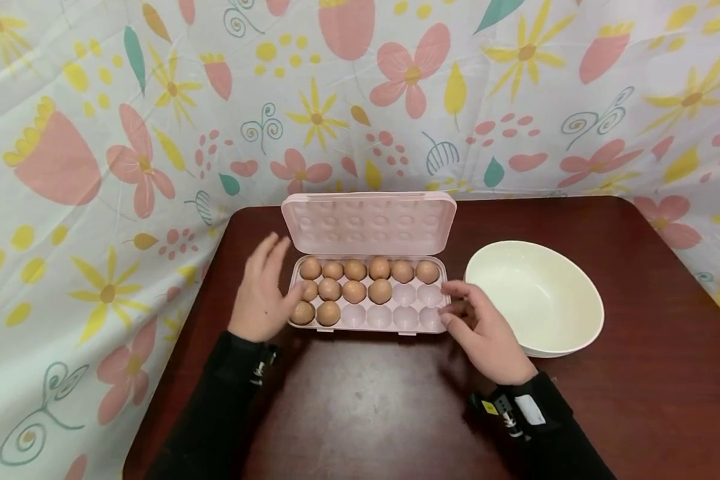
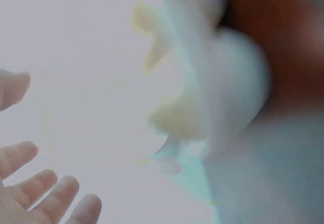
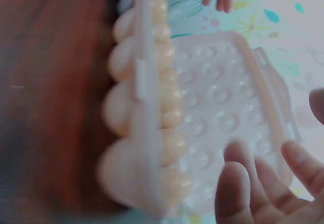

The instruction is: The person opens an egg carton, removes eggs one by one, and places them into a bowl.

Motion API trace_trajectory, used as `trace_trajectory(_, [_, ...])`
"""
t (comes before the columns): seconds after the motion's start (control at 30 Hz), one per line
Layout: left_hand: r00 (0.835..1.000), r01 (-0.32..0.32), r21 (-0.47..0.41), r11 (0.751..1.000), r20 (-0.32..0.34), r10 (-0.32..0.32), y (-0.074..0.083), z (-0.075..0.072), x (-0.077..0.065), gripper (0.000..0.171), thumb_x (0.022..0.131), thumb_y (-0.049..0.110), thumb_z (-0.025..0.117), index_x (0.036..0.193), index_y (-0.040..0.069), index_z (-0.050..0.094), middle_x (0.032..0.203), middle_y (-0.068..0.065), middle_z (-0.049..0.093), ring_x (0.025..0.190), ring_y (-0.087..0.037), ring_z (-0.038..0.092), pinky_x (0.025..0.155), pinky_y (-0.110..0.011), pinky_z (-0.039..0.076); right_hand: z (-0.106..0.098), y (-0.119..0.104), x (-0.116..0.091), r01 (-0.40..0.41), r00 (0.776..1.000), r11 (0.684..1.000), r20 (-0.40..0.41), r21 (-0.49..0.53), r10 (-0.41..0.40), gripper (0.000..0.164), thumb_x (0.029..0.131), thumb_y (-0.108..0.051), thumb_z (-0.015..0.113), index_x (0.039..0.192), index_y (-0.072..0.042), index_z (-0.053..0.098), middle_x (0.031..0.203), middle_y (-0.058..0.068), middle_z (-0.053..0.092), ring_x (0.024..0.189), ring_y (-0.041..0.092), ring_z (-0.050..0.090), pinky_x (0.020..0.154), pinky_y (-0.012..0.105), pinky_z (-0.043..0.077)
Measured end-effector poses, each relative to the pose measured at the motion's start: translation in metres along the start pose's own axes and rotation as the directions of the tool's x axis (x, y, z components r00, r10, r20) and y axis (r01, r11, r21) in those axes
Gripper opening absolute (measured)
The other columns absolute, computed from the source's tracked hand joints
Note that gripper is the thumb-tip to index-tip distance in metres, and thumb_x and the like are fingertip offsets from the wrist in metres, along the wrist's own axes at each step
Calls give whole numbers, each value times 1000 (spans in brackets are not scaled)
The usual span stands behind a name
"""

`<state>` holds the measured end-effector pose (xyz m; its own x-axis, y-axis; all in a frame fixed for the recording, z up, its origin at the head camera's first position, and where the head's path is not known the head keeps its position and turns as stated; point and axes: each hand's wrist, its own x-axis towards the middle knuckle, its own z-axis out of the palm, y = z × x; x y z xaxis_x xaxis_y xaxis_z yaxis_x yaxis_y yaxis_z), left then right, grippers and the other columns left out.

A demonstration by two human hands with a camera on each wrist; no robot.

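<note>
A pink plastic egg carton [image 1: 367, 327] lies on the table with its lid [image 1: 369, 223] raised toward the back. Brown eggs [image 1: 355, 291] fill its back row. The middle row holds several from the left, and the front row has two at the left; the cups at the front right are bare. My left hand [image 1: 264, 290] is at the carton's left end, fingers extended and thumb over the leftmost eggs; contact is unclear. At the right end is my right hand [image 1: 486, 330], fingertips by the rim. The right wrist view shows its fingers [image 3: 234, 188] spread and loosely bent, holding nothing.
A cream-coloured bowl [image 1: 534, 300] stands on the table just right of the carton, close behind my right hand. The dark red-brown table [image 1: 360, 407] stretches in front. A flower-patterned cloth [image 1: 360, 133] hangs behind and along the left side. The left wrist view is blurred.
</note>
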<state>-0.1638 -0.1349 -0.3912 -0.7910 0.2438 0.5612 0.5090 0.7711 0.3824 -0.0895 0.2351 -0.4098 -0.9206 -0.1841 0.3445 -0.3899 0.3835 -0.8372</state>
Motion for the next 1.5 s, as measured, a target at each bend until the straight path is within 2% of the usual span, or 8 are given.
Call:
trace_trajectory(0.1, [999,28,-8,1000,26,-28,-7,-17,29,81,89,25,75,157,7,35,163,-15,25,147,-36,27,109,-58,35,-10,-14,24,108,992,991,-55,-78,-112,61,92,2,67,148,-9,46,143,9,49,114,19,57,78,24,50])
trace_trajectory(0.23, [985,100,-57,993,144,-91,-15,-25,64,84,98,40,64,163,12,18,169,-11,7,153,-29,11,115,-56,26,-23,-30,68,190,975,956,-72,-224,-211,71,89,-2,70,154,-6,41,158,16,30,138,29,39,92,38,47])
trace_trajectory(0.37, [955,175,-97,980,260,-145,-18,-14,83,84,101,53,53,164,20,8,169,-6,-3,154,-25,4,118,-55,20,-28,-32,104,120,988,941,-52,-317,-144,74,92,-13,70,157,-6,35,163,22,18,150,34,18,110,56,32])
trace_trajectory(0.43, [947,181,-110,977,288,-143,-18,-9,85,83,101,53,51,164,21,7,169,-6,-2,154,-25,4,118,-54,19,-27,-31,114,71,996,938,-32,-339,-87,74,94,-18,69,158,-6,33,163,23,18,151,35,15,115,57,24])
trace_trajectory(0.7, [971,110,-145,983,227,-75,-16,-7,69,74,102,43,57,161,13,24,162,-11,27,148,-25,27,115,-47,29,-24,-33,106,57,998,925,21,-375,-53,66,94,-21,68,152,-4,41,156,21,29,145,38,27,113,55,28])
trace_trajectory(0.93, [973,76,-111,991,226,-49,-11,-18,54,72,102,41,58,160,13,27,163,-11,27,149,-26,26,115,-49,28,-29,-41,97,89,996,906,61,-413,-70,62,93,-16,66,150,-4,44,152,20,33,142,37,31,112,53,29])
trace_trajectory(1.27, [991,-78,-74,994,99,85,6,-28,41,62,99,31,63,152,7,41,157,-17,36,145,-35,33,115,-53,28,-29,-40,101,66,998,898,47,-436,-51,51,93,-20,68,141,-5,55,141,18,38,133,37,37,103,50,36])
trace_trajectory(1.5, [994,-83,-96,992,56,89,11,-33,15,54,99,26,64,147,6,48,149,-16,44,138,-33,40,109,-52,34,-29,-42,97,80,997,877,58,-473,-60,47,95,-25,67,139,-8,58,138,19,40,127,38,41,99,50,38])
